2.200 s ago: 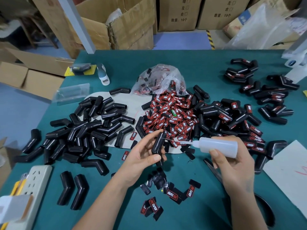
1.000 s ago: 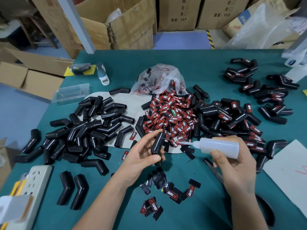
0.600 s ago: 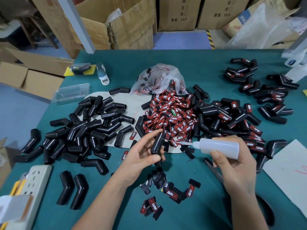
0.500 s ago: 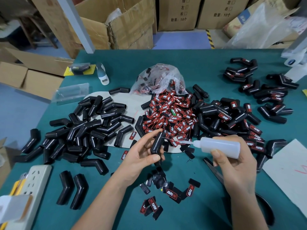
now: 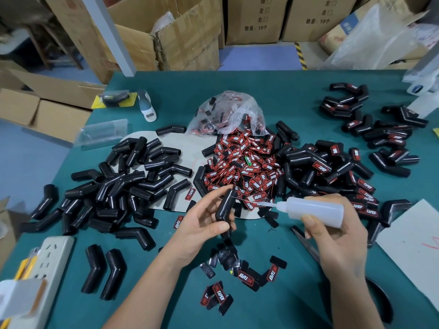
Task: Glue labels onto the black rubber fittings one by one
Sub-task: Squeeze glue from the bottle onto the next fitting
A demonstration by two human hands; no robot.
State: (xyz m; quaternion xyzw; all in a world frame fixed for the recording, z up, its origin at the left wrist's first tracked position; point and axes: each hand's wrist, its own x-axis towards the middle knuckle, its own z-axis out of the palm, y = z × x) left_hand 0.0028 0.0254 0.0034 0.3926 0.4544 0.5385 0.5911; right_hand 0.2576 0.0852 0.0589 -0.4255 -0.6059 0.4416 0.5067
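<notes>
With the left hand (image 5: 202,224) pinching a fitting (image 5: 225,205) above the table's (image 5: 285,100) near middle, and the right hand (image 5: 332,236) curled round the bottle (image 5: 316,211) (nozzle just short of it), over-squeezing could flood glue onto fingers.

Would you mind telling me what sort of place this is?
Probably a small workshop or warehouse packing area: stacked cardboard cartons behind a green worktable, heaps of black rubber fittings, and a pile of red labels.
</notes>
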